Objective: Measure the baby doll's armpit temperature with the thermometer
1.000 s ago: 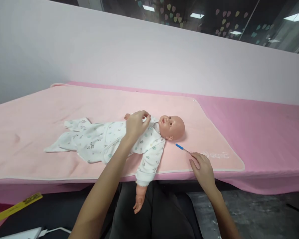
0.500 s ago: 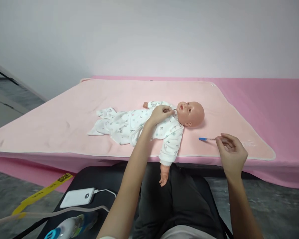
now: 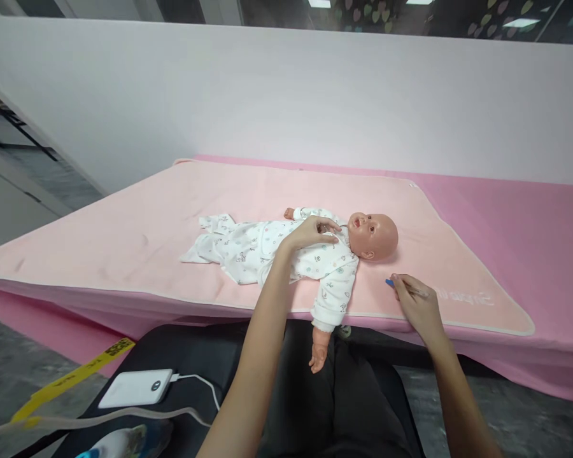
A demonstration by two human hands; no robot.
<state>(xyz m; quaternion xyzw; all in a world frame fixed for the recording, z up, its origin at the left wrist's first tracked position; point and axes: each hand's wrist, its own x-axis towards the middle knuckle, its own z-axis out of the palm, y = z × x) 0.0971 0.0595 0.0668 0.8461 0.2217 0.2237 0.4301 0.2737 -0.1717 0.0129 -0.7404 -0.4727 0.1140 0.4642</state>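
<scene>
A baby doll point(image 3: 372, 236) in a white patterned outfit point(image 3: 248, 248) lies on its back, head toward the right. My left hand point(image 3: 310, 232) rests on the doll's chest near the collar, its thumb and index finger apart with nothing visible between them. To the right of the doll and nearer to me, my right hand point(image 3: 417, 305) is closed around a slim pen with a blue cap point(image 3: 389, 282). The blue end points left toward the doll, and a clear barrel shows behind the fingers. One doll arm point(image 3: 319, 348) hangs over the table's front edge.
A light pink blanket point(image 3: 138, 254) covers much of the pink-draped table point(image 3: 544, 254), with a white wall point(image 3: 286, 102) behind it. On a black seat point(image 3: 195, 350) at lower left are a white power bank point(image 3: 136, 388) with a cable and a partly seen bottle point(image 3: 119, 442).
My left fingers have parted at the doll's collar. My right hand has moved left and slid its grip closer to the pen's blue end. The view has tilted up.
</scene>
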